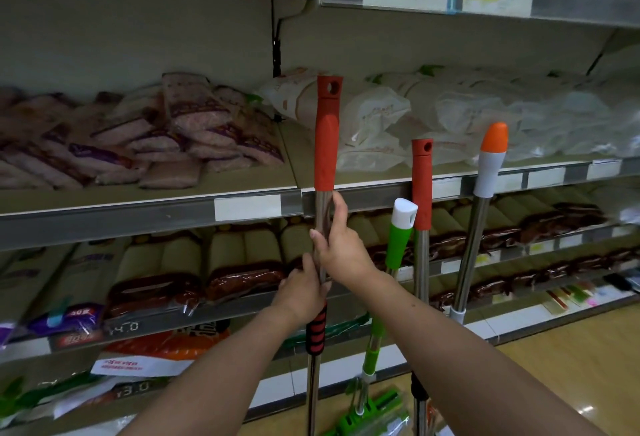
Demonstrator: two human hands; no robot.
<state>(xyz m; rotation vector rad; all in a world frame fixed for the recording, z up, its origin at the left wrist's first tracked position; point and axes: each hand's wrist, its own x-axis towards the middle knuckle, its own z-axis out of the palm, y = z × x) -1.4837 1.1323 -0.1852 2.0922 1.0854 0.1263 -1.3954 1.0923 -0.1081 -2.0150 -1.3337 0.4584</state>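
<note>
A mop with a steel pole and a long red top handle point(326, 134) stands upright before the shop shelves. My right hand point(341, 245) grips the steel pole just under the red handle. Directly below, my left hand point(303, 292) grips the same pole above a black-and-red ribbed sleeve point(317, 330). The mop's head is out of view below.
Three more mops lean on the shelf to the right: a green-and-white one point(398, 234), a red-handled one point(422, 182), an orange-and-grey one point(490, 162). Shelves point(152, 208) hold bagged goods. Yellow wooden floor point(568, 349) lies at the lower right.
</note>
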